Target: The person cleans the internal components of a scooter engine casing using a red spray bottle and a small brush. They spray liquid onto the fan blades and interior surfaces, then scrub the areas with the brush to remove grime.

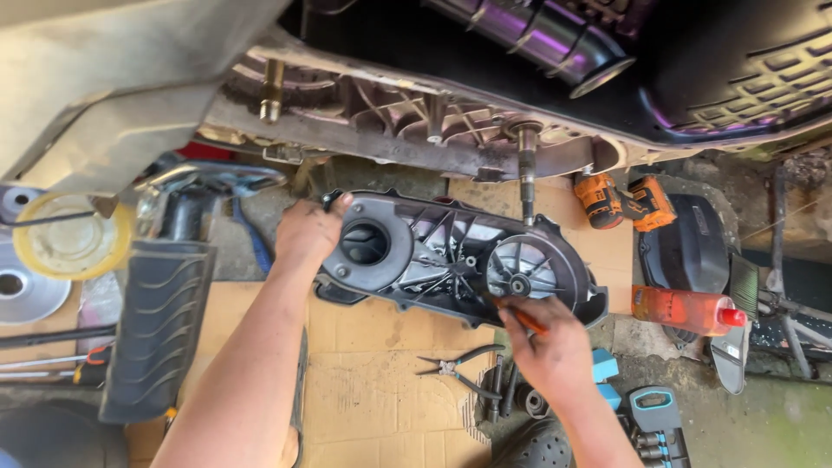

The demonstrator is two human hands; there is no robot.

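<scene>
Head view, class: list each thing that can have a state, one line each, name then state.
Engine cover: off the engine, inner side up, tilted.
Left hand: gripping the cover's end.
Right hand: closed on an orange-handled tool.
Pliers: lying open on cardboard.
Orange bottle: capped, lying down.

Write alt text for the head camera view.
Left hand grips the end of a grey scooter transmission cover, while the right hand works an orange-handled tool inside it. Pliers lie on cardboard below.
</scene>
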